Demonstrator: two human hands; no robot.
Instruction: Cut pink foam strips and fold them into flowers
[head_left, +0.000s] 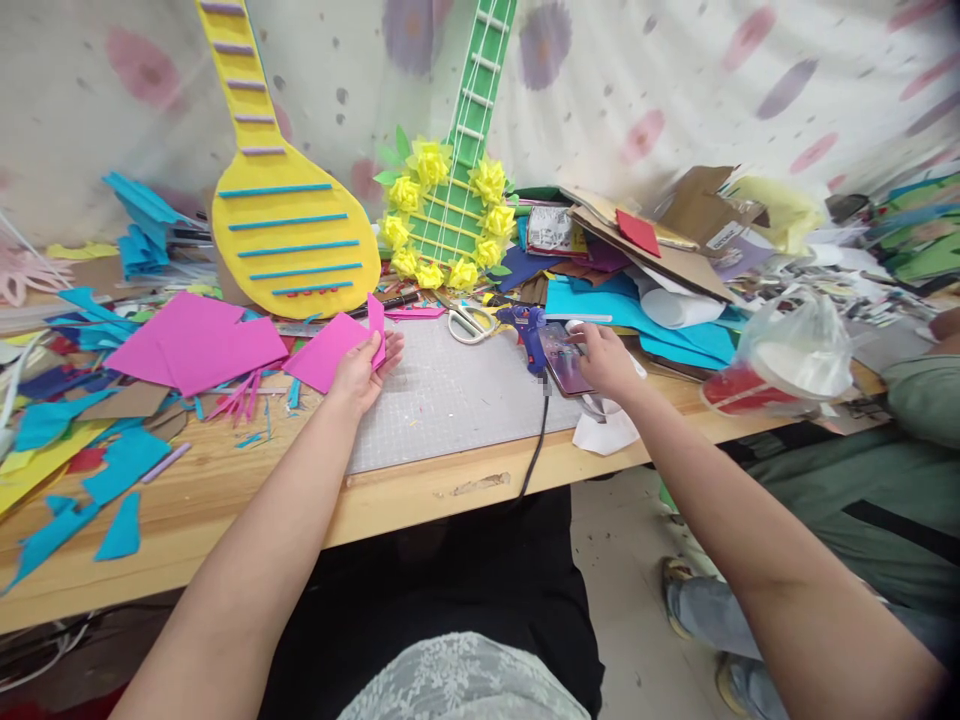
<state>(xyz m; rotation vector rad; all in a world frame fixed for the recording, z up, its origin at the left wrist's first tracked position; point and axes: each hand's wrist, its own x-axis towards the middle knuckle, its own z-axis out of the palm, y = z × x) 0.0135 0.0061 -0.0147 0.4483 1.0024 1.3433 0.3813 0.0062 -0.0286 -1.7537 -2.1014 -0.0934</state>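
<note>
My left hand (364, 372) pinches a folded magenta sheet (330, 350) between thumb and fingers, above the left part of a grey cutting mat (442, 395). My right hand (606, 358) is over a dark phone (564, 365), its fingers bent and apart; whether they touch the screen I cannot tell. A blue glue gun (531, 335) with a clear glue stick (581, 318) in it stands just left of the phone, its black cord running off the table edge. White-handled scissors (472, 322) rest at the mat's back edge.
Yellow (300, 235) and green (471, 150) craft guitars lean against the curtain. Magenta sheets (199, 350) and blue scraps (124, 470) cover the left. Cardboard and paper pile (667, 290) at the back right. A bagged red cup (772, 365) stands near another person's sleeve (922, 400).
</note>
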